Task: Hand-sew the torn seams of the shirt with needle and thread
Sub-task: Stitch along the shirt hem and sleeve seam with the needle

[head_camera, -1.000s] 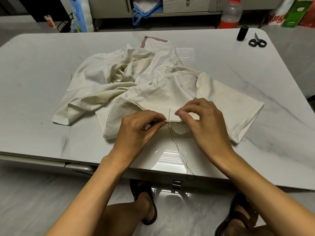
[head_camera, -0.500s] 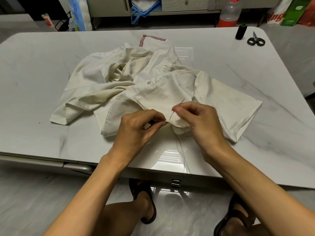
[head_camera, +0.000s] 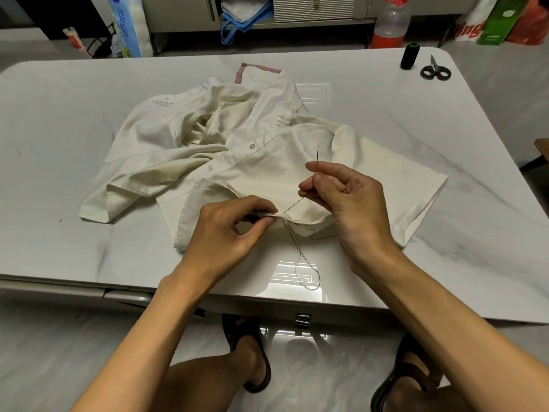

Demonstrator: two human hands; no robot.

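A crumpled cream shirt (head_camera: 237, 150) lies across the middle of the grey table (head_camera: 59, 144). My left hand (head_camera: 228, 230) pinches the shirt's folded seam edge near the table's front. My right hand (head_camera: 347, 197) holds a thin needle (head_camera: 317, 154) upright between thumb and forefinger, its tip sticking up above the fingers. Dark thread (head_camera: 300, 254) runs taut from my right hand down to the seam beside my left fingers. A loose loop of it trails over the table toward the front edge.
A dark thread spool (head_camera: 410, 55) and black-handled scissors (head_camera: 435, 71) sit at the table's far right corner. Behind the table stand a cabinet, a plastic bottle (head_camera: 390, 23), bags and a green box. My sandalled feet show below the table's front edge.
My right hand has pulled the needle out of the seam and lifted it up and to the right, drawing the thread through. My left hand stays pinched on the seam.
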